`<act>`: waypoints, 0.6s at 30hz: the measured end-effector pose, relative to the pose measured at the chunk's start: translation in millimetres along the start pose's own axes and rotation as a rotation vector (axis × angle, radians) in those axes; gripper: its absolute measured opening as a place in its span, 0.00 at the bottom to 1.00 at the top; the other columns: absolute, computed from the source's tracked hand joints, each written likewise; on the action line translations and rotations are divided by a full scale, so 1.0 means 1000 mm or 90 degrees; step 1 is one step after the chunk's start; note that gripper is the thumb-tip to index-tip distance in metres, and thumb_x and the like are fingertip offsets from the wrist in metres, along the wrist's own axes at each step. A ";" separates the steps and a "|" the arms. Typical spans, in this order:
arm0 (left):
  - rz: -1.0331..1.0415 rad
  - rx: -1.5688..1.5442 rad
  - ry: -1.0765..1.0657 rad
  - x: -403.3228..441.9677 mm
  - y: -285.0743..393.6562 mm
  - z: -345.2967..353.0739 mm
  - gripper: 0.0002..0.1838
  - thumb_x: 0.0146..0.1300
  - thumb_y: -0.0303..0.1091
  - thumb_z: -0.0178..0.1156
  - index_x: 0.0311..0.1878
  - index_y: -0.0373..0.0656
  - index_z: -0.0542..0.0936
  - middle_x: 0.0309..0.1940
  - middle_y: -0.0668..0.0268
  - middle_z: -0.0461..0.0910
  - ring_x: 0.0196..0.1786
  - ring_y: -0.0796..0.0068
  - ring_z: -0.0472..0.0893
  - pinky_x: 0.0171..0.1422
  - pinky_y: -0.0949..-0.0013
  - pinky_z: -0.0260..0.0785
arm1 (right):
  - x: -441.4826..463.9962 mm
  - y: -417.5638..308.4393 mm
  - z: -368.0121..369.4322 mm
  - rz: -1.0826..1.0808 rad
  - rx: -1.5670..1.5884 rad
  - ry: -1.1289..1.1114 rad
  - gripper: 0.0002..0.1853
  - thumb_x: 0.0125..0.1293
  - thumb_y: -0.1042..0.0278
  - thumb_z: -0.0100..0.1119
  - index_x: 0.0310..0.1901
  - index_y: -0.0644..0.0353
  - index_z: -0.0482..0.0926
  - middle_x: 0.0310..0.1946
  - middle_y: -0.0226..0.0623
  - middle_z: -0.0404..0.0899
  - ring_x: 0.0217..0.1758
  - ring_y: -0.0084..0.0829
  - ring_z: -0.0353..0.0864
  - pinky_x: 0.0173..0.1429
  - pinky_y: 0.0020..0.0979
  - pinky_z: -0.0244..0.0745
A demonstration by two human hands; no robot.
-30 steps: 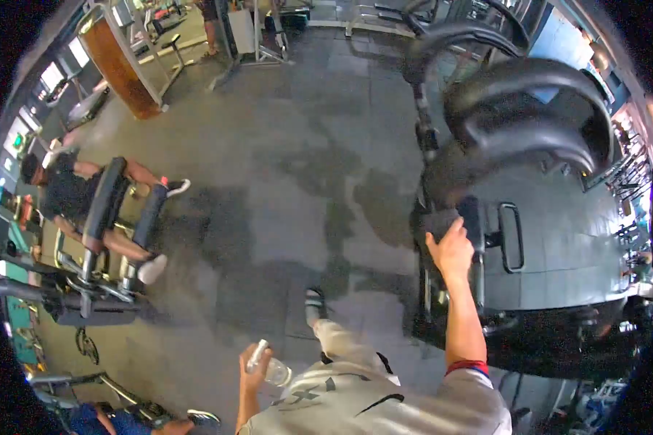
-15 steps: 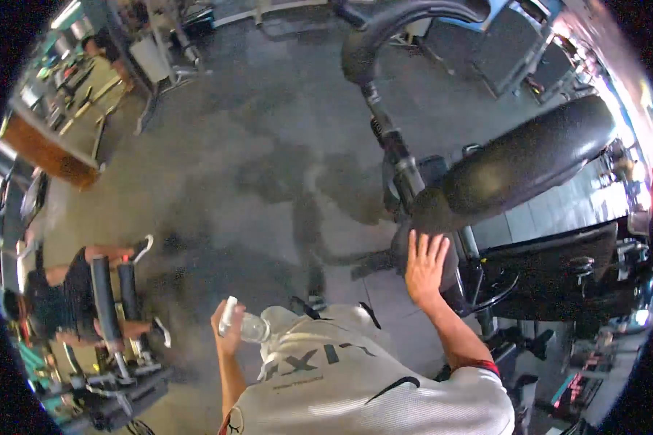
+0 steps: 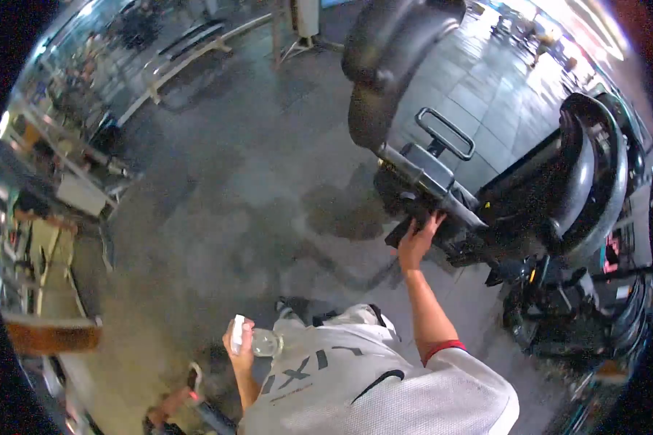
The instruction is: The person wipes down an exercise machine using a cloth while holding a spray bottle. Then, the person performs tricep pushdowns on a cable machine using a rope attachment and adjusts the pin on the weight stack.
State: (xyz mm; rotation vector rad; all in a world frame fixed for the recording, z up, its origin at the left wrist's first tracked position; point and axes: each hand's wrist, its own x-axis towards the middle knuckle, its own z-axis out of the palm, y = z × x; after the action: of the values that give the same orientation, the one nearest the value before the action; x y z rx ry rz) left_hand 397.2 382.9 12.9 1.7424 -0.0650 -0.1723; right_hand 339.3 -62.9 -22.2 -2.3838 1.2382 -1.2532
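My left hand (image 3: pixel 241 346) is wrapped around the neck of a spray bottle (image 3: pixel 267 343), held beside my shirt. The bottle has a white trigger head and a clear body. Out in front, my right hand (image 3: pixel 419 241) reaches to the exercise machine (image 3: pixel 428 170). Its fingers curl at something dark below the grey metal bar; whether this is a cloth or a machine part, I cannot make out. Above that spot rise the machine's black padded cushion (image 3: pixel 395 65) and a looped metal handle (image 3: pixel 446 134).
More black padded equipment (image 3: pixel 588 174) stands close on the right. Gym frames (image 3: pixel 83 188) line the left side, with a brown pad (image 3: pixel 54 337) at lower left. Another person's limb (image 3: pixel 170 406) shows at the bottom left. Grey floor (image 3: pixel 232 188) lies ahead.
My view has swung to the right. My right hand has gone from lying spread on the black padding to the dark part under the bar. The spray bottle stays in my left hand.
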 end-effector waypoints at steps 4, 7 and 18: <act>0.029 -0.007 -0.130 0.103 -0.030 -0.073 0.10 0.61 0.37 0.60 0.35 0.39 0.78 0.30 0.68 0.77 0.32 0.81 0.74 0.37 0.76 0.66 | -0.008 -0.033 -0.035 0.308 0.324 0.031 0.23 0.69 0.63 0.48 0.59 0.70 0.63 0.53 0.53 0.72 0.54 0.46 0.70 0.63 0.39 0.60; 0.055 0.045 -0.184 0.174 -0.012 -0.083 0.08 0.62 0.36 0.59 0.36 0.40 0.79 0.31 0.69 0.77 0.31 0.82 0.73 0.35 0.76 0.66 | 0.021 -0.109 -0.096 0.314 0.315 0.235 0.22 0.69 0.62 0.49 0.60 0.66 0.64 0.54 0.51 0.72 0.57 0.45 0.69 0.64 0.40 0.59; 0.215 0.075 -0.388 0.382 0.057 0.038 0.13 0.64 0.39 0.55 0.32 0.36 0.76 0.27 0.67 0.75 0.28 0.81 0.71 0.32 0.75 0.64 | 0.131 -0.083 -0.013 0.267 -0.471 -0.021 0.16 0.58 0.55 0.53 0.33 0.59 0.81 0.32 0.46 0.81 0.42 0.43 0.77 0.58 0.46 0.62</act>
State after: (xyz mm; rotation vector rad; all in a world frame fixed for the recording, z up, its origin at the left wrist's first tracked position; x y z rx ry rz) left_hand 771.4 281.7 32.7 1.7125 -0.8216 -0.4498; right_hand 417.4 -104.5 105.5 -2.3191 2.3469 -0.6913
